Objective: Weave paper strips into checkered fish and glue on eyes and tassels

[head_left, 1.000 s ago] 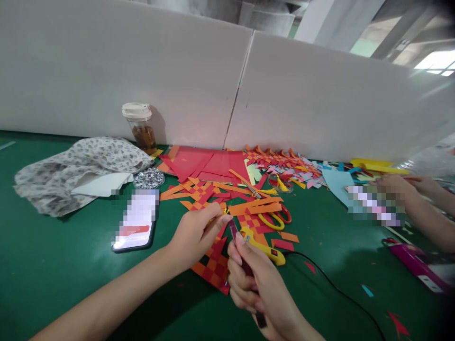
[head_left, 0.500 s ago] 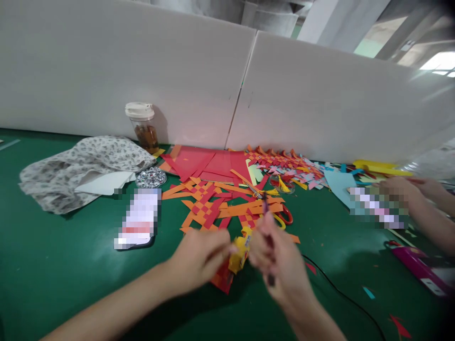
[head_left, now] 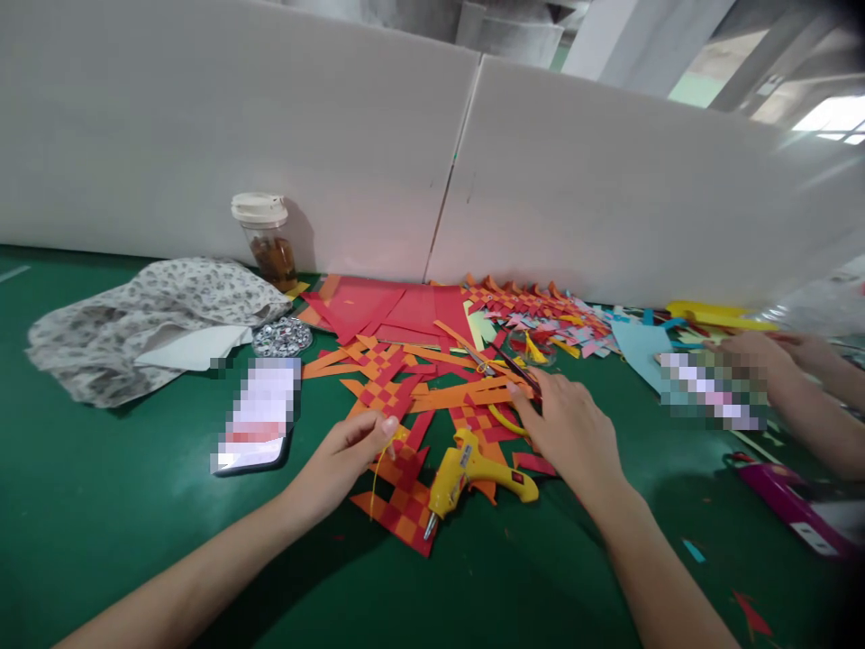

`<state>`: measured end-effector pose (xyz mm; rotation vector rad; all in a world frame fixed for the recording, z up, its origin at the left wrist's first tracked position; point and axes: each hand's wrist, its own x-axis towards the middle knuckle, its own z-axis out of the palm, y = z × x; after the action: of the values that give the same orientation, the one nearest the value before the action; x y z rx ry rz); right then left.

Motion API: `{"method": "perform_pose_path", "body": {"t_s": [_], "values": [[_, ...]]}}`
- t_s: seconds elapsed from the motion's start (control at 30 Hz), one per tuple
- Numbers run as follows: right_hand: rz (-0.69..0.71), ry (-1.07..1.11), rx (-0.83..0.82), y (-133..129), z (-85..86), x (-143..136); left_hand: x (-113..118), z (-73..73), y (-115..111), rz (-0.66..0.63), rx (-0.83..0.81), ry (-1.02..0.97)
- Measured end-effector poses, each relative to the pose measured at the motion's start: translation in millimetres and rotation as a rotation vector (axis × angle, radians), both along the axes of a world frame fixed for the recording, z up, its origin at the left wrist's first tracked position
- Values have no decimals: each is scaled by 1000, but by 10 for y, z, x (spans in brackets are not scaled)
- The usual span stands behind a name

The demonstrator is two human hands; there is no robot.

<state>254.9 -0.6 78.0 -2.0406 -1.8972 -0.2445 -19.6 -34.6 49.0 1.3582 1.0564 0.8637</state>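
Note:
My left hand (head_left: 355,455) is closed in a pinch on a thin yellow thread (head_left: 375,482), which hangs over a red-and-orange woven paper strip (head_left: 405,514). A yellow glue gun (head_left: 473,473) rests between my hands, its metal nozzle toward me. My right hand (head_left: 574,433) reaches over the paper pile with its fingers bent around a slim dark tool (head_left: 517,368); its exact kind is unclear. Beside that tool lie scissors (head_left: 500,419) with a yellow handle loop showing, the rest partly covered by my right hand and orange strips.
At the left lie a phone (head_left: 260,419), a patterned cloth (head_left: 149,315) and a dish of shiny beads (head_left: 282,338); a lidded cup (head_left: 267,239) stands behind. Red sheets (head_left: 392,311) and woven pieces lie along the white partition (head_left: 270,117). Another person's hands (head_left: 763,365) are at the right.
My right hand has moved forward and right with the dark tool, lowering it to the pile. My left hand has shifted left, away from the glue gun, and the yellow thread now shows.

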Motion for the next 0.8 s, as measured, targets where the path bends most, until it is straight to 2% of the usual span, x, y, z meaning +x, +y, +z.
{"method": "perform_pose_path", "body": {"t_s": [0.03,0.1,0.23,0.33,0.47,0.57,0.67,0.8], "values": [[30,-53,47,1,-27,-7,13,16,-8,-5,-18,-27],[132,-16,117,-48,-52,-92,43,51,-21,-6,-27,-73],[332,274,191,-294,5,-458,130,97,-23,29,-59,-150],[392,474,110,-481,64,-740,217,109,-29,78,-120,-218],[405,705,10,-580,60,-937,323,141,-61,36,-176,-321],[382,888,31,-585,16,-960,363,157,-79,27,-188,-318],[344,1013,66,-600,-11,-957,381,130,-89,37,-128,-259],[278,1153,-77,-651,2,-990,399,79,-117,40,-93,-237]]}}
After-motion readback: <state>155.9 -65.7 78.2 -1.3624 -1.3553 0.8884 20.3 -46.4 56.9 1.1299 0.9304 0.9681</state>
